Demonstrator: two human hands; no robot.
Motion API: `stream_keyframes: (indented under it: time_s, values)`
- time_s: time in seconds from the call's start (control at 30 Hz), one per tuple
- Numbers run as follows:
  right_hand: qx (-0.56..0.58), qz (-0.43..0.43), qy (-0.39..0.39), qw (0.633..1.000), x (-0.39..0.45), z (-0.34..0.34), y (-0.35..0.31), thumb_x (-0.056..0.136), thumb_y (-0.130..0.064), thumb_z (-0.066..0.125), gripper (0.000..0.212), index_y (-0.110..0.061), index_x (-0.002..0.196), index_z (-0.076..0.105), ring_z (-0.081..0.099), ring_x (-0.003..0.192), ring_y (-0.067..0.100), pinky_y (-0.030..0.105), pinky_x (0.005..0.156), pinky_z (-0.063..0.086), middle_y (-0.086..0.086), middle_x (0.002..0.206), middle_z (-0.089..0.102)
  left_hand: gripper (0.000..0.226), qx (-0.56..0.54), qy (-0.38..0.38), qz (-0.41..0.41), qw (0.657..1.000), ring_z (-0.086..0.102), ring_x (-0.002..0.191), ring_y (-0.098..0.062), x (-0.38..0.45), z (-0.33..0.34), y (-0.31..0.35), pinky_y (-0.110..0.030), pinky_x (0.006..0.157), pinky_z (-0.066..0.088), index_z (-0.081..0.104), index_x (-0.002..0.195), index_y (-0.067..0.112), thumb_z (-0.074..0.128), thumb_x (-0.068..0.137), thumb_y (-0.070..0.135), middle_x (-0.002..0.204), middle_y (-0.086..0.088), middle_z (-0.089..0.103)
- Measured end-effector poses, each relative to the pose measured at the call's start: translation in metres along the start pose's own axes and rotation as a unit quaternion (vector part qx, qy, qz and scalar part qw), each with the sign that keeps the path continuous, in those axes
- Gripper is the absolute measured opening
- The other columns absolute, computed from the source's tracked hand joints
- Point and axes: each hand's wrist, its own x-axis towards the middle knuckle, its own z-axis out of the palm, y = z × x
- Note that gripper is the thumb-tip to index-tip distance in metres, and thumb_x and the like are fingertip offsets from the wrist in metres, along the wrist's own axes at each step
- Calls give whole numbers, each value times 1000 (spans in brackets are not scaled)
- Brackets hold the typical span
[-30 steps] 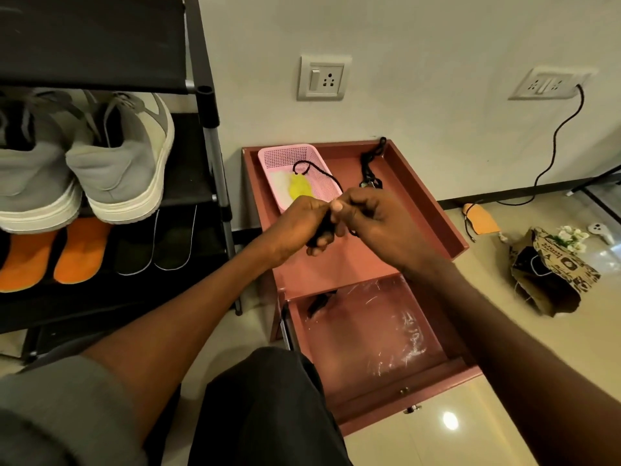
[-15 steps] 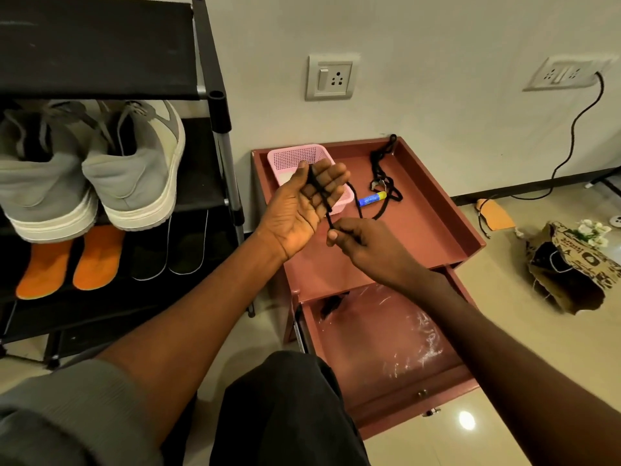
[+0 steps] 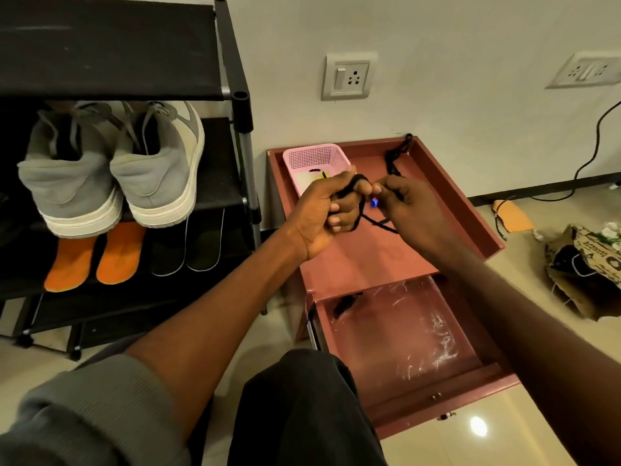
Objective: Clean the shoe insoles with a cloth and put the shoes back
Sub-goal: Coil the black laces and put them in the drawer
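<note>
well to the left of the left hand (image 3: pixel 324 210), a pair of grey shoes (image 3: pixel 111 169) stands heels-out on the black rack (image 3: pixel 232 129), and on the shelf just below them lie two orange insoles (image 3: pixel 95 255) with two dark insoles (image 3: pixel 186 245) beside them. the insoles look thin, light and floppy, so i would judge it best to take one at the heel end and support its length while wiping; the shoes seem light with stiff soles, and the heel collar is the easy hold. the left hand's fingers are curled round a wound black cord (image 3: pixel 356 200). touching it on its right, the right hand (image 3: pixel 408 206) pinches the same cord between thumb and fingertips, a loose strand trailing beneath both onto the red cabinet (image 3: pixel 376 260). just behind the left hand sits a pink basket (image 3: pixel 316 159) with something pale and yellow inside, perhaps the cloth, though i cannot tell. nearer than both hands, the cabinet's drawer (image 3: pixel 420 334) hangs open.
</note>
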Motion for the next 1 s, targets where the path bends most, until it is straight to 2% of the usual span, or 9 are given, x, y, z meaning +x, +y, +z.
stream_keyframes:
  time_s: [0.1, 0.17, 0.27, 0.37, 0.5, 0.7, 0.8, 0.9, 1.0]
  values:
    - [-6, 27, -121, 992, -15, 19, 4, 109, -19, 51, 32, -21, 81, 67, 45, 50, 5, 24, 55, 36, -3, 58, 51, 37, -133, 32, 40, 990, 47, 46, -6, 1, -5, 4, -18, 44, 40, 66, 105, 3, 40, 110, 29, 53, 7, 47]
    - [-32, 10, -170, 985, -26, 25, 3, 109, -25, 52, 31, -17, 86, 70, 50, 51, 5, 23, 57, 39, -8, 58, 56, 36, -160, 66, 71, 982, 68, 69, -13, 1, -11, 5, -21, 60, 54, 66, 114, 2, 41, 110, 27, 70, 1, 66]
    - [-65, -43, -197, 977, -37, 24, -8, 105, -36, 56, 30, -18, 87, 73, 57, 59, 7, 23, 58, 42, -21, 66, 62, 39, -37, 122, 101, 987, 75, 94, -28, 1, -15, 2, -30, 79, 60, 65, 119, -2, 40, 111, 27, 97, -16, 76]
    - [1, -48, -175, 983, -37, 14, -22, 103, -25, 64, 22, -12, 89, 74, 55, 59, 9, 26, 59, 44, -8, 67, 63, 40, 228, 144, 99, 958, 75, 80, -25, -1, -12, -6, -31, 74, 59, 68, 112, -4, 40, 111, 24, 89, -18, 75]
    - [152, -5, -90, 984, -26, -12, -36, 103, -15, 64, 18, 1, 97, 71, 49, 54, 19, 29, 51, 44, -3, 63, 62, 44, 325, 97, 70, 938, 51, 52, -22, -5, -8, -13, -32, 56, 45, 68, 92, -6, 45, 110, 26, 63, -22, 54]
    - [146, 49, 68, 986, -1, -25, -19, 95, -16, 76, 24, -14, 118, 71, 56, 60, 0, 17, 51, 44, 7, 89, 67, 56, 130, 36, -6, 991, 17, 35, -10, -6, -3, 3, -21, 40, 14, 58, 65, 9, 46, 107, 43, 44, 1, 24]
    - [122, 103, 25, 987, -4, -20, -5, 96, -24, 75, 25, -19, 121, 71, 55, 55, -3, 17, 48, 43, 9, 89, 69, 50, -58, 3, 1, 998, 24, 31, -6, -7, -9, 11, -21, 36, 16, 55, 68, 14, 42, 108, 40, 40, 8, 28]
    - [73, 119, -22, 990, -18, -13, 4, 100, -14, 68, 11, -7, 103, 76, 53, 51, -5, 9, 51, 39, 5, 77, 69, 48, -228, 9, 41, 973, 34, 31, -4, -4, -22, 17, -18, 36, 23, 58, 71, 15, 39, 110, 38, 40, 9, 36]
    - [49, 140, -45, 988, -34, -10, 16, 104, -22, 63, 24, -10, 89, 79, 48, 48, -3, 6, 51, 37, 3, 65, 62, 43, -318, 60, 80, 943, 46, 39, -4, -1, -35, 19, -16, 40, 37, 61, 77, 13, 41, 109, 32, 46, 7, 46]
